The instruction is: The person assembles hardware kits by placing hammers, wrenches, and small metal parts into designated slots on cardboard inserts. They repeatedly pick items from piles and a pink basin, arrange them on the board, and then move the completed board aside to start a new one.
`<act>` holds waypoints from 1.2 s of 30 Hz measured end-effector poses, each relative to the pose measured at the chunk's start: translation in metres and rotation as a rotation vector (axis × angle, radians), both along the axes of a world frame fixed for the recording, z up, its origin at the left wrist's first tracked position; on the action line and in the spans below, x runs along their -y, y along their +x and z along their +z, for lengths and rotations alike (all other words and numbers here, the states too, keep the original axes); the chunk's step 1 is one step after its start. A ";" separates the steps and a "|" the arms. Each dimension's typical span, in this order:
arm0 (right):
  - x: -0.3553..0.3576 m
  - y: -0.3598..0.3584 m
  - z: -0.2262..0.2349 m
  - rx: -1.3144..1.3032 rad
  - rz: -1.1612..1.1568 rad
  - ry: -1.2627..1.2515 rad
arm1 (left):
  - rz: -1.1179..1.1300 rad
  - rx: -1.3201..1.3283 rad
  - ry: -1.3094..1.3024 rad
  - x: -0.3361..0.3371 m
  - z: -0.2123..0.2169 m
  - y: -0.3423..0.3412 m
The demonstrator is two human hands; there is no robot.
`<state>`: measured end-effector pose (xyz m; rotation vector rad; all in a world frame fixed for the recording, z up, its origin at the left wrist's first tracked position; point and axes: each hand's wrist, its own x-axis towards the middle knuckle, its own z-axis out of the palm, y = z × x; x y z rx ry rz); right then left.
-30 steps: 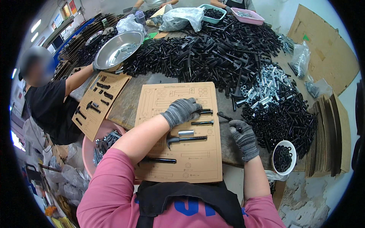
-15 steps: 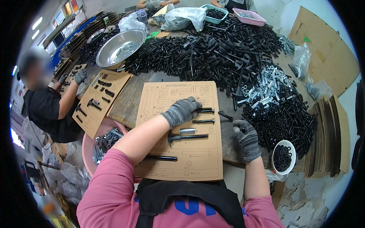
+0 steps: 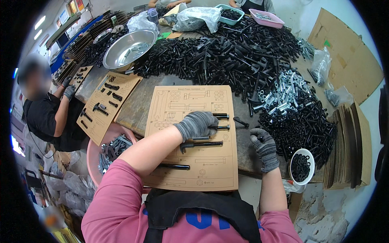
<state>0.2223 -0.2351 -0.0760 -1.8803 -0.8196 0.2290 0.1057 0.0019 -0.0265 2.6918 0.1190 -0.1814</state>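
On the printed cardboard sheet [image 3: 219,174] in front of me, my left hand [image 3: 197,124], in a grey striped glove, bends its fingers down over the end of a black bolt [image 3: 224,127]. The fingers are closed; what they pinch is hidden. Just above lies another black bolt [image 3: 222,116]. Below the hand are a silver sleeve [image 3: 201,138], partly covered, a black T-shaped bolt [image 3: 204,144] and a long black rod [image 3: 176,166]. My right hand [image 3: 264,150], also gloved, is curled at the sheet's right; its contents are unclear. A loose black bolt [image 3: 241,122] lies between sheet and hand.
Black bolts [image 3: 227,56] heap across the far table, with silver nuts and sleeves [image 3: 283,91] to the right. A white cup [image 3: 311,172] holds black nuts. Nearby are a steel bowl [image 3: 111,60], a pink basin [image 3: 95,170], upright cardboard [image 3: 348,146] and a co-worker [image 3: 46,117] at left.
My left hand has moved slightly down and right, from beside the upper bolt to the bolt below. The sheet has shifted a little. My right hand has hardly moved.
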 end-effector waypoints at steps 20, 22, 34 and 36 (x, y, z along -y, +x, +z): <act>-0.049 -0.104 0.051 0.463 0.593 -0.202 | 0.200 0.335 -0.053 -0.056 -0.035 -0.048; -0.064 -0.134 0.037 0.530 0.742 -0.204 | 0.235 0.322 0.058 -0.070 -0.047 -0.059; -0.077 -0.189 0.022 0.798 0.805 -0.273 | 0.252 0.517 0.012 -0.075 -0.059 -0.081; -0.073 -0.189 0.023 0.810 0.777 -0.263 | 0.250 0.525 0.021 -0.076 -0.061 -0.080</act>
